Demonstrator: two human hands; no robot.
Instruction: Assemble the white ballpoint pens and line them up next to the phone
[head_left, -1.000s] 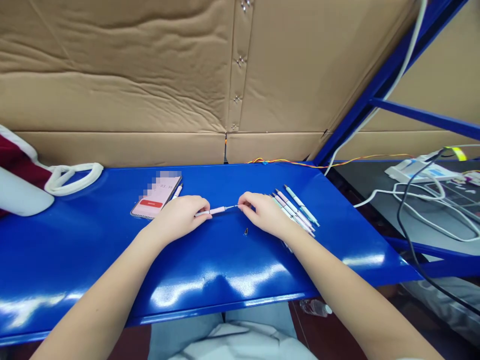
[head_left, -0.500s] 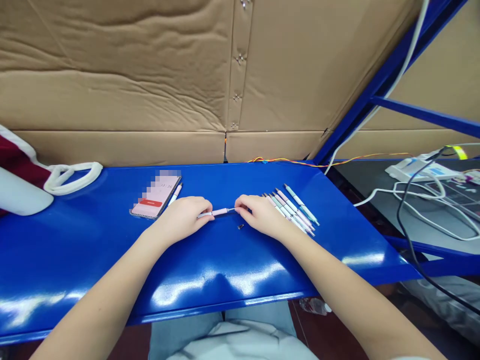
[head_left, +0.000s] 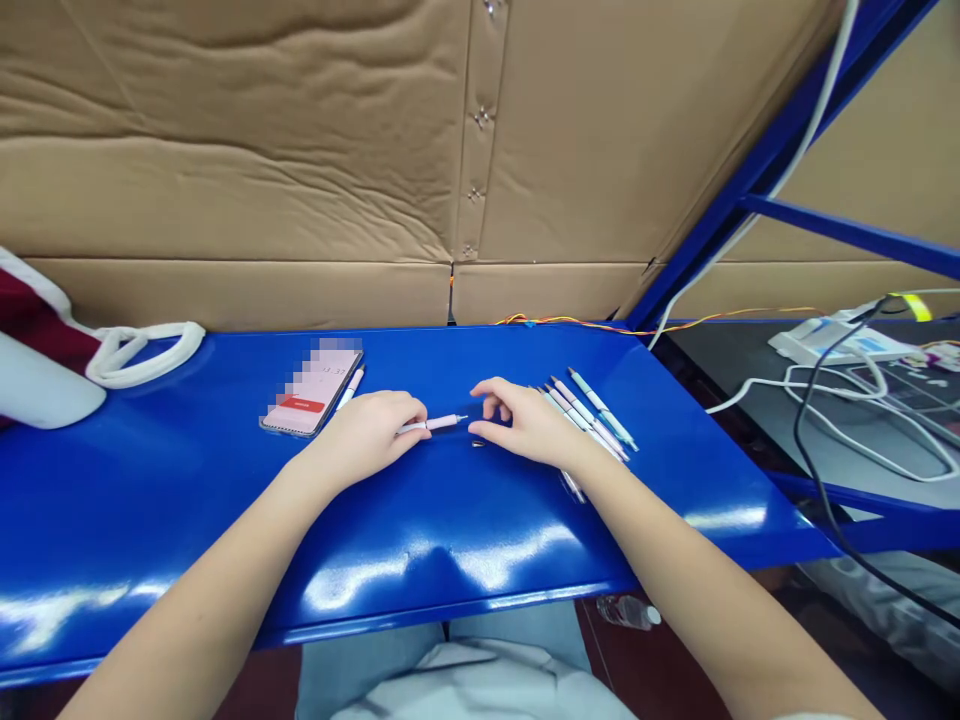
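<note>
Seeing left of the pink pen point(head_left: 442, 422): white bag handle point(head_left: 142, 350), then phone point(head_left: 311, 390). Left hand point(head_left: 364, 435) pinches the pen's rear end, tip aimed right; I'd say that leaves the tip free to work on. Small dark part point(head_left: 478, 443) lies on the table point(head_left: 450, 530) just beside that tip. Right hand point(head_left: 525, 425) over it, fingers apart, gripping nothing. Pen row point(head_left: 589, 420) further right. Glossy blue table, cardboard wall point(head_left: 300, 150) behind, cables point(head_left: 825, 400) far right.

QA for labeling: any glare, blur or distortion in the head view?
Head view: white glare streaks on the blue table near its front edge; top of the phone is pixelated; wide-angle bowing at the edges; pen in the left hand sharp, no motion blur.
</note>
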